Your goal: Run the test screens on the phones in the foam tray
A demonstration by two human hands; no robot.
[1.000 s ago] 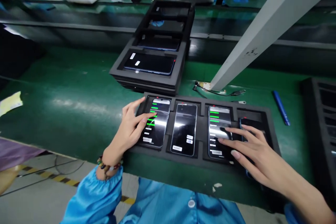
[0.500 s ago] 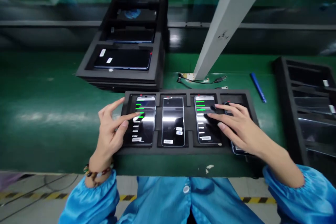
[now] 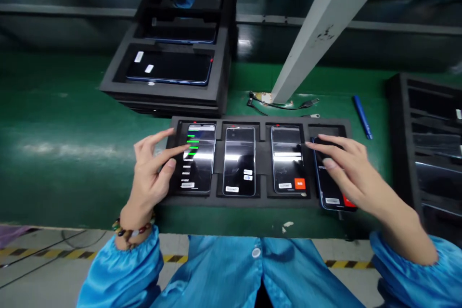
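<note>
A black foam tray (image 3: 263,202) lies in front of me on the green belt with several phones in its slots. My left hand (image 3: 149,178) is open, fingers spread, its index fingertip on the leftmost phone (image 3: 197,156), whose screen shows green bars. The second phone (image 3: 238,161) is dark. The third phone (image 3: 287,159) shows a white bar and an orange button. My right hand (image 3: 348,168) is open and hovers over the rightmost phone (image 3: 330,187), which sticks out over the tray's near edge. Neither hand holds anything.
A stack of black foam trays (image 3: 173,98) with dark phones stands behind. A white slanted post (image 3: 317,33) meets the belt near cables (image 3: 288,103). A blue pen (image 3: 362,116) lies to the right, beside another black tray rack (image 3: 426,144).
My right hand has moved from the third phone to over the rightmost phone. The third phone's screen changed from green bars to a white bar with an orange button. The view tilted down.
</note>
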